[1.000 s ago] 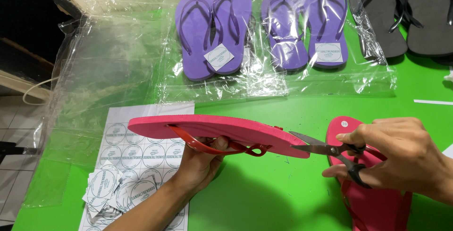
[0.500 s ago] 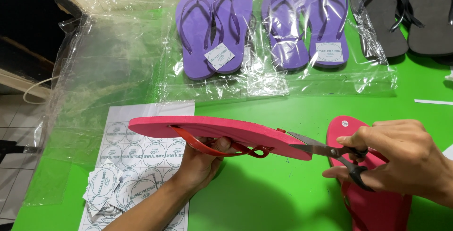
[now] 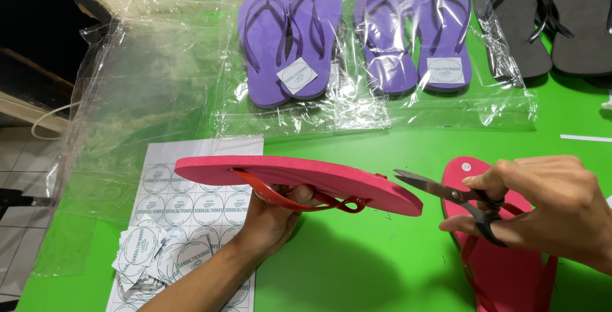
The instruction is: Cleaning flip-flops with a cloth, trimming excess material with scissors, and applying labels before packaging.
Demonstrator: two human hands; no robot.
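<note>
**Inspector:** At centre frame, the left hand (image 3: 271, 213) grips a pink flip-flop (image 3: 299, 181) from beneath, fingers curled shut around its red strap (image 3: 287, 198), sole up and held level above the green tabletop (image 3: 357, 267). State the other hand.

**Assistant:** Right hand (image 3: 548, 213), at right of frame, holds black-handled scissors (image 3: 456, 198), fingers through the loops. Blades show nearly closed, tips just beside the sandal's right end, not touching it.

**Inspector:** Judgement on the cutting work?

**Assistant:** Best done with the sandal kept steady and level, blades opened only slightly and brought square to the edge, trimming in small bites. The left fingers sit well clear of the blades; they should stay so.

**Inspector:** Count.

**Assistant:** Two pink flip-flops: the one held, and a second pink flip-flop (image 3: 503, 267) lying on the tabletop at lower right, under the right hand. Two purple pairs in clear bags (image 3: 357, 47) across the top, four sandals. One black pair (image 3: 548, 19) at upper right, cut by the frame edge. One sheet of round labels (image 3: 197, 184) at lower left, with a heap of cut labels (image 3: 156, 254) I cannot count. One pair of scissors.
</note>
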